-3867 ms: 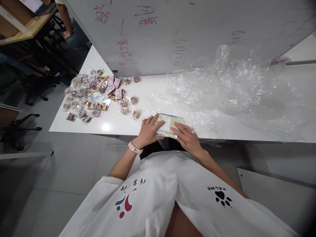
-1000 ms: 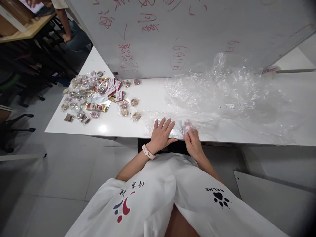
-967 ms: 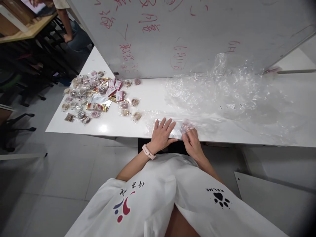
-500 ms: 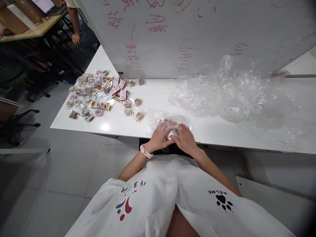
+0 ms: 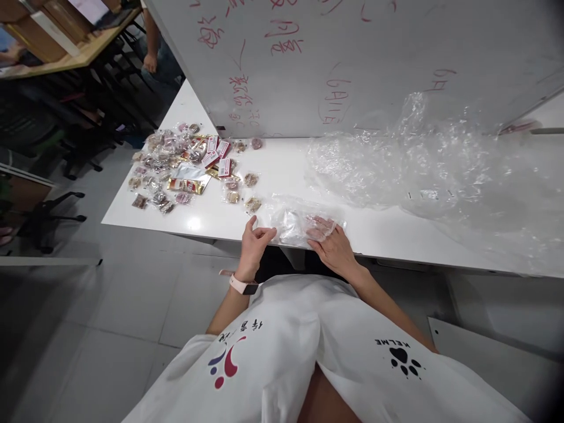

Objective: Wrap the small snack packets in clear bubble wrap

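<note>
A crumpled clear plastic bag [image 5: 291, 226] lies at the front edge of the white table [image 5: 211, 226]. My right hand [image 5: 332, 244] holds its right side; the fingers show through the film, and the thumb lies over the front. Just off the bag's left side, my left hand [image 5: 254, 249] is raised with the index finger apart from the thumb and nothing visible in it. A pink band with a dark watch face [image 5: 250, 288] is on the left wrist. Small wrapped snacks [image 5: 253, 204] lie beyond that hand.
Many wrapped snacks, gold sachets [image 5: 185, 185] and red-and-white packets [image 5: 224, 167] are heaped on the table's left. A large sheet of clear plastic film [image 5: 423, 170] covers the right. A whiteboard [image 5: 388, 70] stands behind; another person's hand [image 5: 150, 62] shows far left.
My left hand has let go of the plastic bag and moved left. The bag is more spread out, its film now over my right fingers. The view has shifted slightly.
</note>
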Demonstrator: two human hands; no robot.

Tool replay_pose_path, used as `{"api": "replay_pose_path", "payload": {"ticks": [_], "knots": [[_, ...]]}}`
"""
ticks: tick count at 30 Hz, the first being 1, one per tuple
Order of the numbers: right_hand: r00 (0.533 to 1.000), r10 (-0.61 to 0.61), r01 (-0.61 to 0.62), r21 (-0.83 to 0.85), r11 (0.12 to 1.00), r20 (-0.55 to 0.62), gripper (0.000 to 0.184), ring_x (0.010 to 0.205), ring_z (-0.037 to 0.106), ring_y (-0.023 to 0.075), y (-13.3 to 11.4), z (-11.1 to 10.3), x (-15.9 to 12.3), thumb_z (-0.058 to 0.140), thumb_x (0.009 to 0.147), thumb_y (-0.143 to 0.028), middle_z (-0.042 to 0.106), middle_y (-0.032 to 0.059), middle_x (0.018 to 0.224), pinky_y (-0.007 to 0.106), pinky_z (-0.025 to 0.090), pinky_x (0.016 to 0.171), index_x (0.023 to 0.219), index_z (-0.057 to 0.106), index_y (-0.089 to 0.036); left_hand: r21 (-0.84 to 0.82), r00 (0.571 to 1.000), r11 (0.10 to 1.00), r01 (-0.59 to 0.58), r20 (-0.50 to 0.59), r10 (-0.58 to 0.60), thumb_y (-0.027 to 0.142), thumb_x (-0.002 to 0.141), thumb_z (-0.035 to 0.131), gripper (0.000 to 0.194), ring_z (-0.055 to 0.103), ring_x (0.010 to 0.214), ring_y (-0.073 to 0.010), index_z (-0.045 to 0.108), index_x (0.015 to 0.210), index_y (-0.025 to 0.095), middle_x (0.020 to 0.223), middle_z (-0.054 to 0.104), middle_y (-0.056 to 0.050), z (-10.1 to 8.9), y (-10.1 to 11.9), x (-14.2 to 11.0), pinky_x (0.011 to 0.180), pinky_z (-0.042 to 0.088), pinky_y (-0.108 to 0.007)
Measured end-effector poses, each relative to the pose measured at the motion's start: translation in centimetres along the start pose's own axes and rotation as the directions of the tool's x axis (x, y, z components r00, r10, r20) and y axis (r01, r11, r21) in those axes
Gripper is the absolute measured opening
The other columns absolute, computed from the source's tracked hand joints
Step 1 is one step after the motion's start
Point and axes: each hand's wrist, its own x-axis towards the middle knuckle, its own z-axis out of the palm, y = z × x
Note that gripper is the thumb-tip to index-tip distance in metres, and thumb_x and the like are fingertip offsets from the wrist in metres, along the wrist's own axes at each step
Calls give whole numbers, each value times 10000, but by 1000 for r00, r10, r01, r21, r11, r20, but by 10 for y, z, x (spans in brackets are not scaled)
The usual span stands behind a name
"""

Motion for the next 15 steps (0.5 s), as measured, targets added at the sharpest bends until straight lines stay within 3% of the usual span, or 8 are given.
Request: {"api": "replay_pose_path", "payload": {"ticks": [2,5,7,10,12,13,15], "knots": [[1000,-2,2,-2,1000,7,335,1392,460,262,1,0,-1,443,1022,-344,565,89,1439,465,382,1100,1269,636,-223,-22,999,1000,-6,34,6,407,710,802,471,586,676,-120,665,1075,143,696,622,22,9,6,8,737,487,-283],[999,-34,34,-10,999,23,420,1408,435,293,3,-1,-2,533,972,-473,550,125,1447,488,370,1115,1278,628,-202,-83,993,990,-116,13,118,390,720,773,263,588,713,-127,650,761,161,725,636,1,25,6,14,741,490,-278],[997,-66,66,-9,998,51,555,1428,402,324,5,-3,-3,616,901,-549,514,154,1475,513,358,1127,1319,602,-184,-114,974,967,-228,-26,227,389,773,726,238,639,849,-155,625,783,174,847,677,-25,37,1,12,832,509,-296],[991,-94,94,0,996,98,574,1454,361,326,8,-5,-4,655,893,-466,452,146,1528,533,341,1147,1388,548,-198,11,924,924,-382,13,382,405,890,612,258,641,1119,-202,610,1033,190,1139,683,-88,50,-8,0,966,511,-346],[990,-96,97,0,995,100,521,1456,362,317,10,-3,-5,628,918,-403,457,144,1525,534,333,1159,1389,545,-197,212,864,838,-502,158,478,411,951,533,375,586,1253,-223,536,1261,201,1325,616,-126,53,-14,-6,1025,499,-385],[991,-96,96,0,995,92,502,1451,372,315,11,-1,-5,610,930,-392,468,153,1515,533,328,1165,1383,550,-185,308,813,753,-581,265,519,419,965,512,439,545,1314,-239,487,1345,201,1397,571,-143,52,-17,-8,1059,483,-414],[992,-99,98,12,995,80,494,1440,392,311,12,4,-6,570,951,-390,486,174,1495,533,313,1180,1384,548,-154,421,668,519,-744,493,557,438,967,513,538,435,1423,-278,421,1432,184,1492,489,-169,48,-23,-8,1135,418,-488]]}}
